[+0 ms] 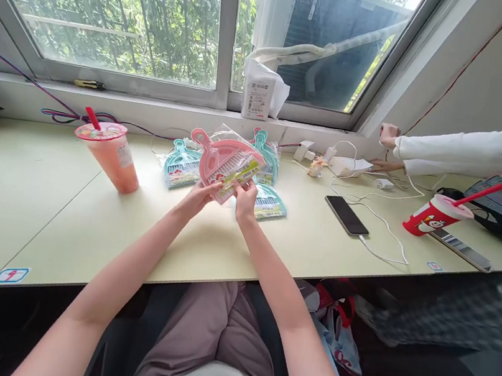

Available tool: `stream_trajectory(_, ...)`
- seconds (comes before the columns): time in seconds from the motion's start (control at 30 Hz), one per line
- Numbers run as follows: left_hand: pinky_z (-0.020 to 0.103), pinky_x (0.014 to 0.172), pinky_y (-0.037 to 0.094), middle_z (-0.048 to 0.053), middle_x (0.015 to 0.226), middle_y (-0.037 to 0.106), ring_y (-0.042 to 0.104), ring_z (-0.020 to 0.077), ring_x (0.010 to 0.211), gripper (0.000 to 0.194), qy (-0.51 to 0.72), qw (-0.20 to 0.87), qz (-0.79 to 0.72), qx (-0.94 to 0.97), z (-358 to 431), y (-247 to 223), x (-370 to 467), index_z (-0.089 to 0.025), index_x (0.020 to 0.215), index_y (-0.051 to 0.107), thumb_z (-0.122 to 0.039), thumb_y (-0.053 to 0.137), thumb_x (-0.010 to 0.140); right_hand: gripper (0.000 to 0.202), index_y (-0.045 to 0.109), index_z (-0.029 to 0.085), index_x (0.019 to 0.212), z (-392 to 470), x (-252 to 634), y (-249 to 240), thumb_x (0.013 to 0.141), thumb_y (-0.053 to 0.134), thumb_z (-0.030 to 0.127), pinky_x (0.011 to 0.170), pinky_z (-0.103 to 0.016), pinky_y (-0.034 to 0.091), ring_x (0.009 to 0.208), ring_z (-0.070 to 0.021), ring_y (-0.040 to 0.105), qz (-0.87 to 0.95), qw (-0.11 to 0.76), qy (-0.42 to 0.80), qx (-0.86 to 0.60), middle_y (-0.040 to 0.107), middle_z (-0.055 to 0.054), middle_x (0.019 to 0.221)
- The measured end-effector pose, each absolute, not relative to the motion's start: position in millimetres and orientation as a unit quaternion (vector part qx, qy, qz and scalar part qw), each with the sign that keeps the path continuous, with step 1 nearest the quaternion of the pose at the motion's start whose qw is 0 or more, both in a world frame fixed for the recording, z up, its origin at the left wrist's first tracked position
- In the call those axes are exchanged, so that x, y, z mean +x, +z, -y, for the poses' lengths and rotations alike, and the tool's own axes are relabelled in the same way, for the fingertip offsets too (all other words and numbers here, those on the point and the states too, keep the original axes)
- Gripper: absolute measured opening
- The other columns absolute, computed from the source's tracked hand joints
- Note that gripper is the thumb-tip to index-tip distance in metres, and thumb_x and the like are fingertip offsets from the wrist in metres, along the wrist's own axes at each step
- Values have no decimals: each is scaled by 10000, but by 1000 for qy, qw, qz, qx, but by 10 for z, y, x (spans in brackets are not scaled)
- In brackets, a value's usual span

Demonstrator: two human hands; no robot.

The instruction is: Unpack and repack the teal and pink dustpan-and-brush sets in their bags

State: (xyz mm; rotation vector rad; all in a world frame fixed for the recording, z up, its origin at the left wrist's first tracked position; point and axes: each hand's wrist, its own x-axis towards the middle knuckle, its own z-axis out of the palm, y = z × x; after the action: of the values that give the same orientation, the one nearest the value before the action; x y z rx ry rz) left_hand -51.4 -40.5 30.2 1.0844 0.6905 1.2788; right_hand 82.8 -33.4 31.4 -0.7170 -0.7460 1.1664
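Observation:
A pink dustpan and brush set [225, 156] in clear wrapping is held up over the table, tilted, with a yellow-green label across its lower edge. My left hand [202, 198] grips its lower left corner, fingers closed on the wrapping. On the label's lower right side my right hand [245, 200] pinches the same pack. Behind and around it lie wrapped teal sets: one on the left [181, 165], one at the right front [268, 202], and one farther back [266, 152] with a bit of pink beside its handle.
A pink drink cup [116, 158] stands left on the table [70, 230]. To the right are a black phone [347, 215] on a white cable, a red cup [430, 216] and another person's hands [389, 135]. A tissue pack [260, 92] sits on the windowsill.

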Motion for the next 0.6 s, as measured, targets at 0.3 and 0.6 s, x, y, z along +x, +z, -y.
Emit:
stream_trajectory(0.3, 478, 1080, 448, 105, 1393, 591, 487, 338, 1352, 548, 526, 651, -238, 494, 481, 313, -361, -237, 1253, 636, -467, 765, 772, 299, 615, 208, 1033, 353, 875, 368, 741, 673, 179, 845, -316, 582, 922, -184, 693, 321, 712, 538, -318, 723, -20, 925)
stream_trajectory(0.6, 399, 914, 558, 91, 1043, 738, 674, 304, 1080, 634, 604, 580, -325, 440, 340, 266, -467, -181, 1213, 613, -312, 854, 642, 300, 608, 210, 1040, 329, 855, 298, 753, 686, 182, 832, -305, 583, 935, -179, 686, 352, 676, 548, -344, 726, -24, 991)
